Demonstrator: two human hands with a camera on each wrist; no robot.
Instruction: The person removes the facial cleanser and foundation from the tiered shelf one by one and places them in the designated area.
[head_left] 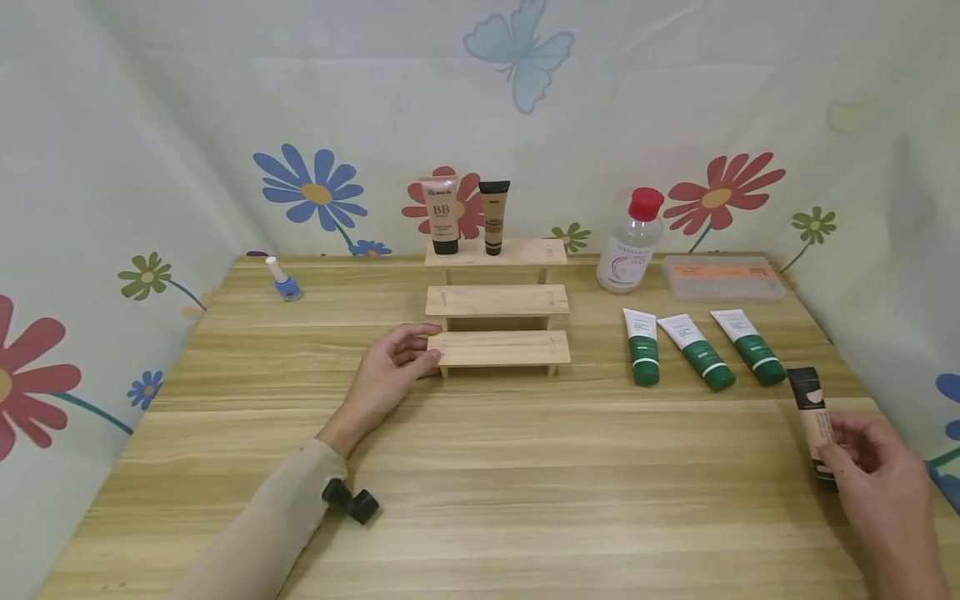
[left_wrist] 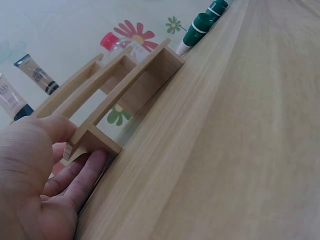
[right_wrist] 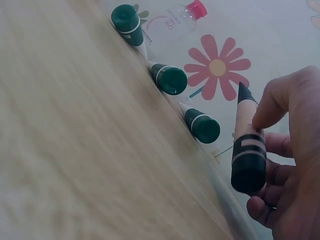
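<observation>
My left hand (head_left: 386, 367) holds the left end of a three-tier wooden display stand (head_left: 510, 350); in the left wrist view the thumb lies on the lowest tier and fingers reach under it. On the top tier stand a pink BB cream tube (head_left: 442, 218) and a gold tube with black ends (head_left: 492, 218). At the table's right side my right hand (head_left: 881, 475) grips a beige cosmetic tube (head_left: 816, 425) with black ends, thumb on one face. In the right wrist view this tube (right_wrist: 247, 125) is off the table, its black cap towards the camera.
Several things lie right of the stand: three green-and-white tubes (head_left: 643, 350), a clear bottle (head_left: 628, 250) with a red cap, and a flat translucent case (head_left: 723, 279). A blue nail polish bottle (head_left: 285, 283) stands at the back left. Flowered cloth (head_left: 600, 108) encloses the table.
</observation>
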